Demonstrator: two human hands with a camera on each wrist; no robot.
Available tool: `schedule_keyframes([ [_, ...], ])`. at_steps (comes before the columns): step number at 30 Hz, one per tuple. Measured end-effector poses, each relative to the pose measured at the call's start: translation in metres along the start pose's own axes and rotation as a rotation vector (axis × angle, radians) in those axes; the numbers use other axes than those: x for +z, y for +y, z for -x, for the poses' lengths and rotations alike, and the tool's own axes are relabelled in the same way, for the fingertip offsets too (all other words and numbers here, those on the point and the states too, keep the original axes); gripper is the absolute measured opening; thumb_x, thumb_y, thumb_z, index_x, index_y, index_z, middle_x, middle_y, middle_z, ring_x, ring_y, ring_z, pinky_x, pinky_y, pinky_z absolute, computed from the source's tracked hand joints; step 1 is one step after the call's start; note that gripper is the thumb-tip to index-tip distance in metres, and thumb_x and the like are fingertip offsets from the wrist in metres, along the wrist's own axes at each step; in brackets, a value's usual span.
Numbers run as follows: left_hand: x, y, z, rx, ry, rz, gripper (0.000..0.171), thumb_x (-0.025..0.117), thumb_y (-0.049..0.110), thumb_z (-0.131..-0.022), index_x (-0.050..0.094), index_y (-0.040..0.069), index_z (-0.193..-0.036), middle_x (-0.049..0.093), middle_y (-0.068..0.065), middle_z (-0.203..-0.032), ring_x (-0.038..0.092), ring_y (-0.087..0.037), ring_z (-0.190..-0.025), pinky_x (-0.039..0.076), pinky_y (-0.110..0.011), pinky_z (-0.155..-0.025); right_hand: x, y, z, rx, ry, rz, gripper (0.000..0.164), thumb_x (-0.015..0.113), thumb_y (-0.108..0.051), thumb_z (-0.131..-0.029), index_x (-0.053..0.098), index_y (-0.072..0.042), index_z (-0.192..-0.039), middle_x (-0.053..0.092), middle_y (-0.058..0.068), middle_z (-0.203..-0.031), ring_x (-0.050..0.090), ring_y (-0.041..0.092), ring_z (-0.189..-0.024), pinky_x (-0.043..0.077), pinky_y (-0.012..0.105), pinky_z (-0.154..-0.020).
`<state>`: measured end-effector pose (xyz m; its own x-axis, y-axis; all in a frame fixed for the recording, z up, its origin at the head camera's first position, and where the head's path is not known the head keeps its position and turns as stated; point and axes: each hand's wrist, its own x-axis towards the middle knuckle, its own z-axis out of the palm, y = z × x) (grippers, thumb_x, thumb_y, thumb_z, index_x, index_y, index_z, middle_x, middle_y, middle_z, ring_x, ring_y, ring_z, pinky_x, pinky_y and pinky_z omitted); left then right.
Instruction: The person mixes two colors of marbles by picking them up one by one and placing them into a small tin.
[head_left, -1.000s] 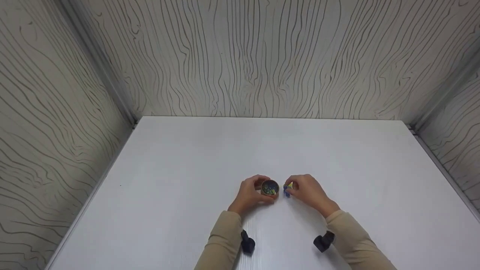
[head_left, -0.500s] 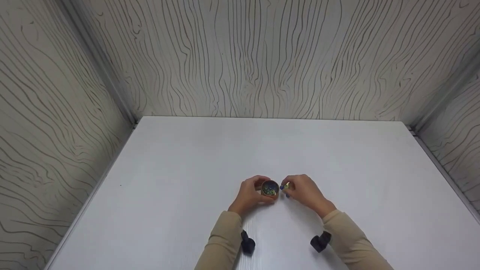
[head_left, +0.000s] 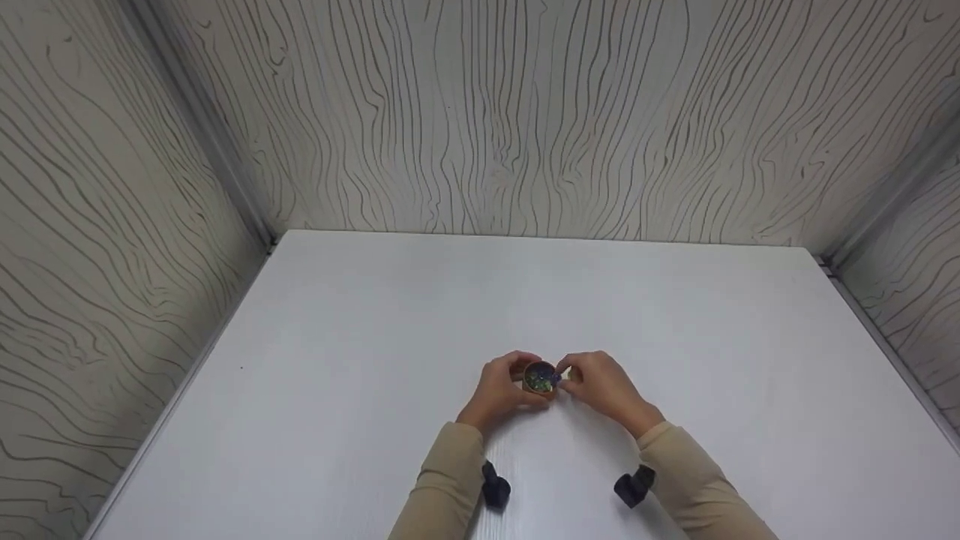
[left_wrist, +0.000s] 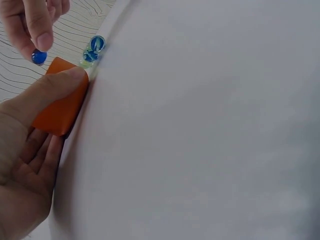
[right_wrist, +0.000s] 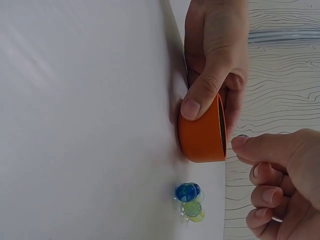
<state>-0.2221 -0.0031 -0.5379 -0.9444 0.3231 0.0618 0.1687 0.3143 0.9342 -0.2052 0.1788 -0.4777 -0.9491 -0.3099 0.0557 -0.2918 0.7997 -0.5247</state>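
Observation:
My left hand (head_left: 496,390) grips a small orange cup (right_wrist: 204,139) standing on the white table, thumb on the near side and fingers round the far side. Blue and green glass marbles show inside it in the head view. A blue marble (left_wrist: 38,56) is pinched between the thumb and index finger of my right hand (head_left: 606,384), right at the cup's rim. Its other fingers curl loosely below. On the table beside the cup, under the right hand, lie several loose marbles, blue ones (right_wrist: 186,192) and a yellow-green one (right_wrist: 192,208) among them.
The white table (head_left: 375,315) is bounded by wood-grain patterned panels (head_left: 480,120) at the back and sides. Black wrist mounts (head_left: 495,489) stick out from both sleeves, low over the table.
My right hand has picked up a blue marble from beside the cup and moved left to the rim with it. The left hand and cup have stayed in place.

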Motion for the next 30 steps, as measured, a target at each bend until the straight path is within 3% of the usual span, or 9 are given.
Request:
schedule_keyframes([
  [20,-0.0005,-0.001,0.0008,0.026,-0.01,0.001,0.055,0.086,0.006,-0.066,0.063,0.002,-0.116,0.069,-0.015,-0.116,0.065,-0.028,-0.113,0.055,-0.025,-0.097,0.0065,-0.0056,-0.0014,-0.044,-0.006,-0.006,0.009,0.07,-0.004,-0.081,0.072,-0.003,-0.089,0.054,-0.001,-0.063,0.04,0.007,-0.059,0.031,0.017,-0.052],
  [30,-0.0013,0.0008,0.0009,-0.008,-0.016,-0.021,0.057,0.086,0.007,-0.066,0.063,0.005,-0.118,0.069,-0.011,-0.117,0.065,-0.023,-0.115,0.054,-0.022,-0.098,0.0098,-0.0082,-0.003,-0.032,0.003,-0.015,0.007,0.071,-0.003,-0.08,0.071,-0.003,-0.087,0.061,0.002,-0.067,0.044,0.008,-0.062,0.034,0.017,-0.054],
])
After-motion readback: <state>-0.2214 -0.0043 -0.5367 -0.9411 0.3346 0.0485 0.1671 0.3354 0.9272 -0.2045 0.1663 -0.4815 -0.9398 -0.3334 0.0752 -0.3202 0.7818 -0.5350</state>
